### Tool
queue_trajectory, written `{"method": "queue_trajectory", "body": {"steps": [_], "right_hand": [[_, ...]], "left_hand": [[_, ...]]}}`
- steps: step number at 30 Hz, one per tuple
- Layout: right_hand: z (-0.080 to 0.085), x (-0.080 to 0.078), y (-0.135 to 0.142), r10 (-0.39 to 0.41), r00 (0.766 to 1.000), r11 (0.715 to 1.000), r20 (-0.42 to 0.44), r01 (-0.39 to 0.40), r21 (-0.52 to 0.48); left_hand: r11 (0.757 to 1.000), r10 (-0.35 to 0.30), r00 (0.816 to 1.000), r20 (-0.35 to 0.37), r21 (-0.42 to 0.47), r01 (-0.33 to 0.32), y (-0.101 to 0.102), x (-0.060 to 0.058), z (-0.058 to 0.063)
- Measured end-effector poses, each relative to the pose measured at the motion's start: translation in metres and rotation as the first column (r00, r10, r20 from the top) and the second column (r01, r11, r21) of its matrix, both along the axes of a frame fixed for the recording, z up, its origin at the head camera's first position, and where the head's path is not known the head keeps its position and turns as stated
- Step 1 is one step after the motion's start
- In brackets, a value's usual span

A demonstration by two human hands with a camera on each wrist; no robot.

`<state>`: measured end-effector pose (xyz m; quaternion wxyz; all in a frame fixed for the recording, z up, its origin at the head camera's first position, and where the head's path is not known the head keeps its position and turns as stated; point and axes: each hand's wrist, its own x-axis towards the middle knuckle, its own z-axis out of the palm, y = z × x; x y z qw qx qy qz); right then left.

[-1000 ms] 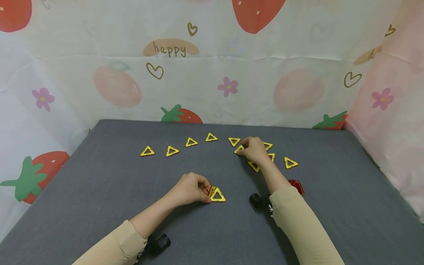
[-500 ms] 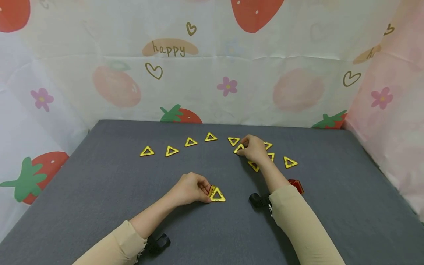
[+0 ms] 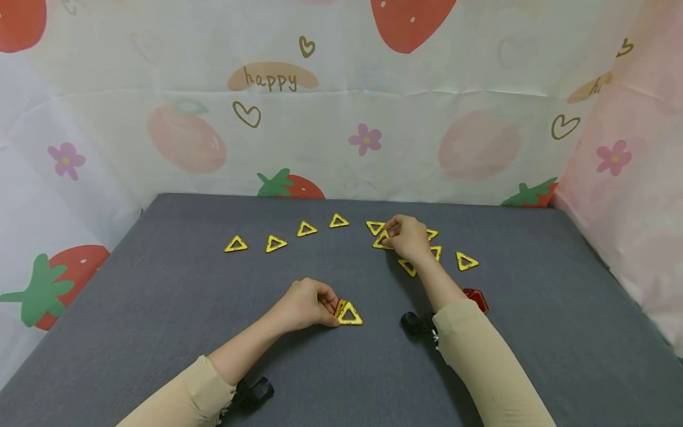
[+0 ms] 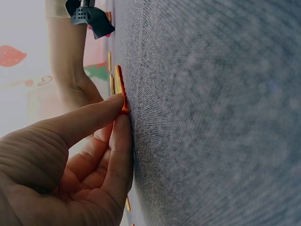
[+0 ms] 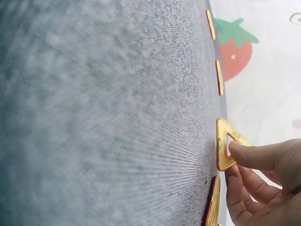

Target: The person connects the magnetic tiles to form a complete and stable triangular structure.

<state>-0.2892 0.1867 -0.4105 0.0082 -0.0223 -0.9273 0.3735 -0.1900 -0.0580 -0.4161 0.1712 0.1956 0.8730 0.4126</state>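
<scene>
My left hand pinches a yellow triangular magnetic tile between thumb and fingertips, low over the grey cloth. Against its right side is another yellow triangle tile with an open middle. Edge-on in the left wrist view, the tiles show a red-orange rim. Farther back, my right hand grips a yellow triangle tile. In the right wrist view this tile stands tilted up, its thumb over the hole and the other fingers behind. Part of it is hidden by the hand.
Several yellow triangle tiles curve across the back, from the far-left tile to the right-hand tile. Some lie around and partly behind my right hand. A red piece sits beside the right forearm. A patterned curtain borders the table.
The tile in my right hand has shifted slightly left and shows more beside the fingers. My left hand and its tiles keep their place.
</scene>
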Motion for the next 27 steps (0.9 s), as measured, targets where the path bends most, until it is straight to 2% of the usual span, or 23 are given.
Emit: {"method": "queue_trajectory", "body": {"steps": [6,11,17,27], "right_hand": [[0.002,0.003,-0.004,0.011,1.0,1.0,-0.011,-0.011,0.001],[0.007,0.006,-0.006,0.057,0.998,0.998,-0.019,-0.057,-0.008],[0.013,0.014,-0.007,0.131,0.991,0.99,0.016,-0.13,-0.057],[0.016,0.027,-0.003,0.206,0.977,0.973,0.06,-0.198,-0.12]], "left_hand": [[1.0,-0.008,1.0,0.011,0.019,0.008,0.0,0.0,0.0],[1.0,-0.012,1.0,0.017,0.025,0.012,0.0,0.001,0.0],[1.0,-0.01,1.0,0.016,0.029,0.01,0.0,0.002,0.0],[1.0,-0.011,1.0,0.007,0.018,0.011,0.0,0.002,0.003]]}}
